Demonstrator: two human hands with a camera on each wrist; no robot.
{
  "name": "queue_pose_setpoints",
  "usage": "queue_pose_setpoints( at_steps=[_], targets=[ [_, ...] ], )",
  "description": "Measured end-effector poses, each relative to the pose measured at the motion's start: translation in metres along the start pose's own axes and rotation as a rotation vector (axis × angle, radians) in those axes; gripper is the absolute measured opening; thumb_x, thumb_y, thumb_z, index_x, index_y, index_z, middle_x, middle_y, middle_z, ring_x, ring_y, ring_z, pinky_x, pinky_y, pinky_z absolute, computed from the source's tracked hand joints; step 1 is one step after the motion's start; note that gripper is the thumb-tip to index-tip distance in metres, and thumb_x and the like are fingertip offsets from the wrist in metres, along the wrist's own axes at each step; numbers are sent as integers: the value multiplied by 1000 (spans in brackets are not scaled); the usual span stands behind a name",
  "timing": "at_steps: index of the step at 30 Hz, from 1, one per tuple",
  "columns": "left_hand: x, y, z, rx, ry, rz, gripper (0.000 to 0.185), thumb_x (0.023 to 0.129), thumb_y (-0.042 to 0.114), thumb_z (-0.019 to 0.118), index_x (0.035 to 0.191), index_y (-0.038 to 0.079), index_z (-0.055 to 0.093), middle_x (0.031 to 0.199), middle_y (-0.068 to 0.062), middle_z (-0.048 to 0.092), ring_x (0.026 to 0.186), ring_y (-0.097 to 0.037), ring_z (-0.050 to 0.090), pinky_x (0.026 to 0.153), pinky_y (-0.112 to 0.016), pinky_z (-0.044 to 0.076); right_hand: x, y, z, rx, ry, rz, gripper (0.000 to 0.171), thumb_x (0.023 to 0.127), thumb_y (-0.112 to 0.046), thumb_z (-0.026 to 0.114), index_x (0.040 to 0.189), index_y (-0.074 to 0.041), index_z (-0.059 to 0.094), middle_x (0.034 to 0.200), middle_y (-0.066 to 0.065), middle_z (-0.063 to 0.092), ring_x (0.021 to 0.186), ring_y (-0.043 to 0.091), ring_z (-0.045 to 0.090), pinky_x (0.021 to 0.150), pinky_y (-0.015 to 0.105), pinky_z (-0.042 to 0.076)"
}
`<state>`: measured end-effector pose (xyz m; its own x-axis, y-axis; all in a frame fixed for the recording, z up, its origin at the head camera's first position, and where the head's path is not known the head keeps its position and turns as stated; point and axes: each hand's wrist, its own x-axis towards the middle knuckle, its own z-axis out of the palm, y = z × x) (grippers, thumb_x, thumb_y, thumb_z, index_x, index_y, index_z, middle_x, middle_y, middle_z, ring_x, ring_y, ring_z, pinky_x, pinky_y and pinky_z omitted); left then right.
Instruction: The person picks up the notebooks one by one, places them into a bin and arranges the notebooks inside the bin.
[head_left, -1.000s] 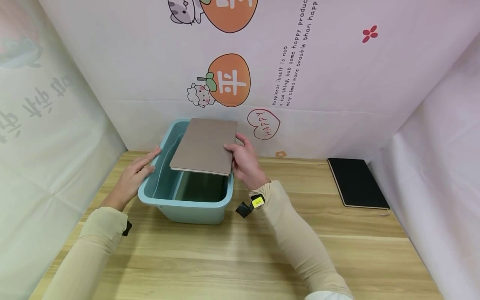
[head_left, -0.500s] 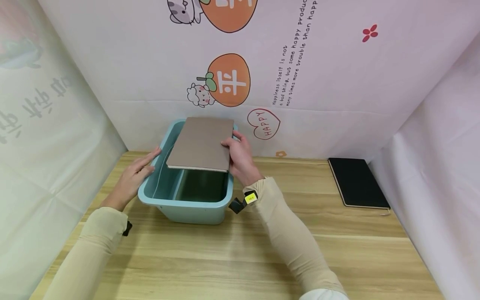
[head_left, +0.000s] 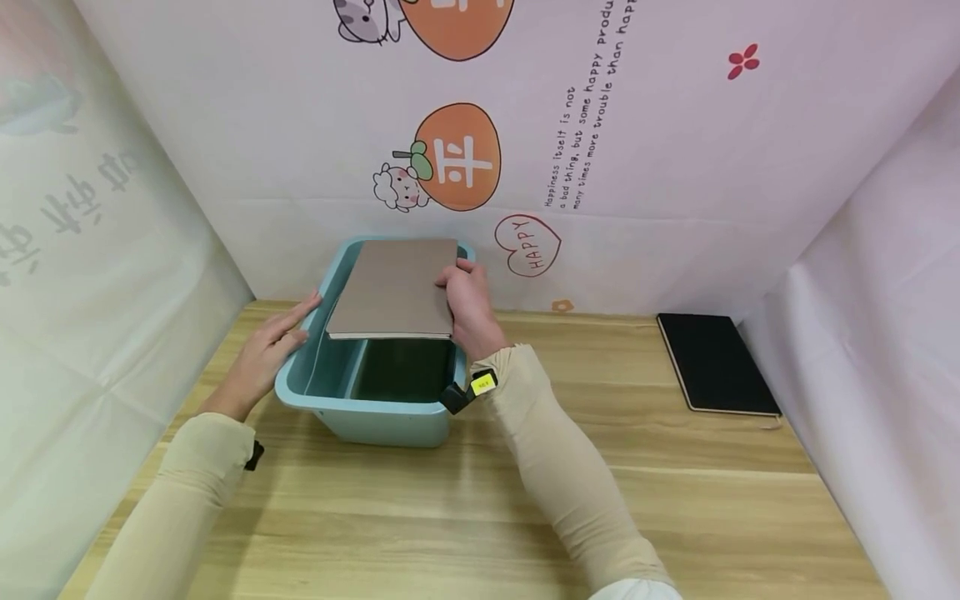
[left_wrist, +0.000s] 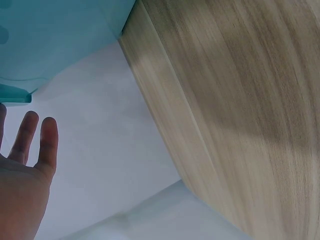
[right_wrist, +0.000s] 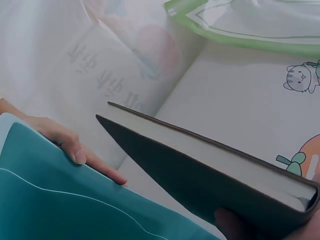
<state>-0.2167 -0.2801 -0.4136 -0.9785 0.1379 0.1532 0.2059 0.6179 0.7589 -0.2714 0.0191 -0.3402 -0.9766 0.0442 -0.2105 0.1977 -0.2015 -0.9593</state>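
My right fingers are clamped on the book's right edge, holding it flat above the bin. My left hand lies with fingers straight against the bin's left rim. A black notebook sits well apart.

On the back wall covering, slanted black print reads "Happiness itself is not a bad thing, but some happy produc… many times more trouble than…", cut off at the top edge. A red-outlined heart holds the word "HAPPY". The orange fruit bears the white Chinese character "平". The yellow tag at the right wrist carries print too small to read.
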Motion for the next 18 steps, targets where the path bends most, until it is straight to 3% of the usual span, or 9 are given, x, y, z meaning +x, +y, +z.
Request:
queue_pose_setpoints(
  at_steps=[4, 10, 18],
  targets=[
    [0, 0, -1, 4, -1, -22, 48, 110, 36, 42, 156, 45, 36, 169, 10, 27, 152, -35, 30, 107, -67, 39, 0, 1, 5, 11, 3, -3, 58, 92, -2, 51, 148, -7, 37, 158, 15, 34, 142, 32, 37, 121, 48, 34],
    [0, 2, -1, 4, 0, -23, 48, 110, 35, 43, 156, 44, 37, 168, 11, 27, 153, -34, 28, 111, -68, 34, 2, 4, 12, 76, 25, -16, 54, 90, -1, 49, 141, -7, 36, 150, 18, 37, 130, 35, 42, 112, 51, 40],
    [1, 0, -1, 0, 0, -19, 48, 109, 36, 44, 156, 45, 37, 168, 14, 27, 152, -33, 29, 112, -69, 33, 7, 10, 20, 97, 25, -47, 52, 88, 3, 49, 138, -4, 37, 148, 21, 37, 124, 32, 41, 110, 51, 38]
  ],
)
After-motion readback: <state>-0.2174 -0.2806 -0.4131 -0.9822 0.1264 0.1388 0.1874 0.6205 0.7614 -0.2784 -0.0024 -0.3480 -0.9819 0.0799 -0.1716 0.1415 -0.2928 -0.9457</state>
